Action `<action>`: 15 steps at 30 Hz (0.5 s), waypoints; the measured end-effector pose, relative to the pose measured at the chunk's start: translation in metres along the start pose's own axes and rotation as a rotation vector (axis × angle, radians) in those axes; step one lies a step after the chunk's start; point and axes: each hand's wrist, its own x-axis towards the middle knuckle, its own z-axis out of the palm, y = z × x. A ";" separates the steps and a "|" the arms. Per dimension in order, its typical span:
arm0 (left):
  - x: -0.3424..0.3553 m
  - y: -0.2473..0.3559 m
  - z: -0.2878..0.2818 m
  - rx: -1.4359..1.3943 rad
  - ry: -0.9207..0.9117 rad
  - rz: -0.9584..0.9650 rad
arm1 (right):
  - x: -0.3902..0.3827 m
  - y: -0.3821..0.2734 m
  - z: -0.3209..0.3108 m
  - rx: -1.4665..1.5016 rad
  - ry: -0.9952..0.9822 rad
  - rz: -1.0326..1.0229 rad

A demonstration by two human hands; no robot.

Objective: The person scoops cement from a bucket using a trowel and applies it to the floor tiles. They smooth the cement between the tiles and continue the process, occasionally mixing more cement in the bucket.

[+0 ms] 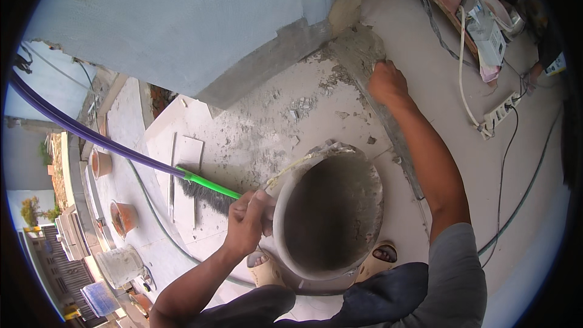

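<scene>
My left hand [245, 223] is closed at the left rim of a mortar-crusted bucket [375, 206]. A yellowish strand, seemingly the bucket's handle, runs along its rim to that hand. The bucket stands tilted between my feet, its mouth facing up and its inside grey and shadowed. Just behind the left hand lies a broom with a green head [209, 184], dark bristles and a purple handle [100, 140]. My right hand [387, 83] is a fist reaching forward at the edge of a grey mortar-covered strip [359, 48]. What its fingers hold is hidden.
A blue-painted wall [200, 24] with a grey lower band rises ahead. Mortar crumbs and tile pieces [190, 152] litter the floor. On the right lie a power strip [501, 114] and cables. Several buckets, including a white one [119, 265], stand at left. A hose [161, 215] crosses behind the bucket.
</scene>
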 end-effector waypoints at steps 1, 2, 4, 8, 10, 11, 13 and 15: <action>-0.001 -0.002 0.000 -0.013 -0.001 0.005 | -0.004 0.004 0.002 -0.011 0.030 -0.009; -0.002 -0.004 0.000 -0.020 -0.003 0.003 | -0.010 0.009 0.002 -0.022 0.064 -0.016; -0.003 -0.005 -0.001 -0.029 -0.005 0.012 | -0.028 0.019 0.000 -0.040 0.028 -0.047; -0.002 0.000 0.007 0.026 0.007 0.060 | -0.056 0.075 0.024 -0.083 0.128 -0.069; 0.006 -0.005 0.003 0.037 0.021 0.101 | -0.082 0.080 0.008 0.056 0.169 -0.101; 0.010 -0.006 0.002 0.042 0.025 0.116 | -0.099 0.081 -0.002 0.129 0.172 -0.124; 0.008 -0.005 0.002 0.028 0.034 0.084 | -0.137 0.096 -0.024 0.369 0.276 -0.400; 0.008 -0.005 -0.001 0.033 0.050 0.051 | -0.175 0.101 -0.052 0.582 -0.046 -0.378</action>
